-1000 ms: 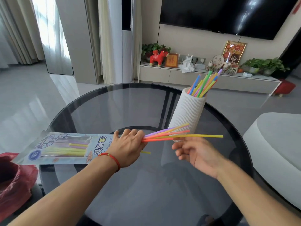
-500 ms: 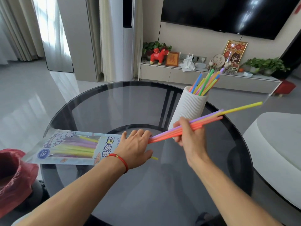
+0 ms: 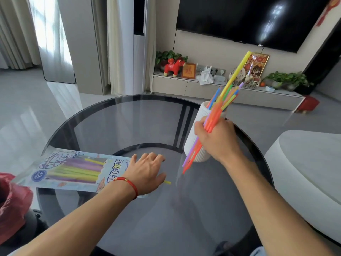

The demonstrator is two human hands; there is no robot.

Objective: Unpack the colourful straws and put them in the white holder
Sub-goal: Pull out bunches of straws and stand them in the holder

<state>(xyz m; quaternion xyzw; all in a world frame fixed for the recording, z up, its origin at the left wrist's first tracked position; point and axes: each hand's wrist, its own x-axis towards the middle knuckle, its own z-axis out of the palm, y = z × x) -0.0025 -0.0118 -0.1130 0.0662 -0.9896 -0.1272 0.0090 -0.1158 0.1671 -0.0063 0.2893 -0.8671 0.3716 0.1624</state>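
Observation:
My right hand (image 3: 216, 138) grips a bundle of straws (image 3: 215, 115), orange, purple and one long yellow, tilted steeply in front of the white ribbed holder (image 3: 191, 137). Several coloured straws stand inside the holder. My left hand (image 3: 146, 172), with a red string at the wrist, lies flat on the open end of the printed straw pack (image 3: 70, 169), which still holds yellow and purple straws. One yellow straw tip (image 3: 167, 182) pokes out from under that hand.
The round dark glass table (image 3: 129, 122) carries everything. A red plastic bag (image 3: 13, 196) sits at the left edge. A grey sofa (image 3: 306, 163) is at the right. A TV cabinet with ornaments and plants runs along the far wall.
My right hand has swung the bundle from nearly level to steeply upright and carried it to the holder. My left hand has let go of the bundle and rests on the pack.

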